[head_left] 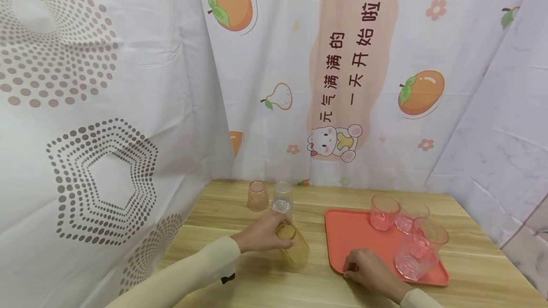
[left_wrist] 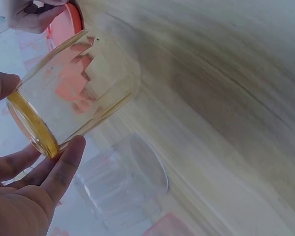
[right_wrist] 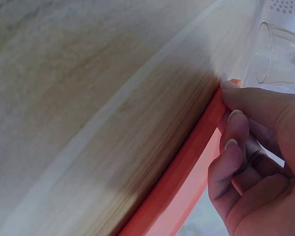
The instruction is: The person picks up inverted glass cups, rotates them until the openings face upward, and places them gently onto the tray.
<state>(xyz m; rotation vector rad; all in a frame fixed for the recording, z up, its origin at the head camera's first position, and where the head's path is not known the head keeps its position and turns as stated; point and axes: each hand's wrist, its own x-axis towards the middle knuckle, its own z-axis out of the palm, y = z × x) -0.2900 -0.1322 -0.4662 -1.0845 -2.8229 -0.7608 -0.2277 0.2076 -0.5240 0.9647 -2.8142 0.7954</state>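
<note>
A yellow see-through tumbler hangs tilted, thick base up, in my left hand. Thumb and fingers grip it around that base in the left wrist view, while its wide end points toward the wooden table. Behind it a clear tumbler stands upside down beside a pink tumbler. My right hand is at the near left corner of a red tray. In the right wrist view its thumb and curled fingers pinch the tray's rim.
On the tray's right side stand a pink cup, a clear cup and a larger pinkish cup, partly overlapping. A printed curtain hangs along the back of the wooden table, with more cloth at both sides.
</note>
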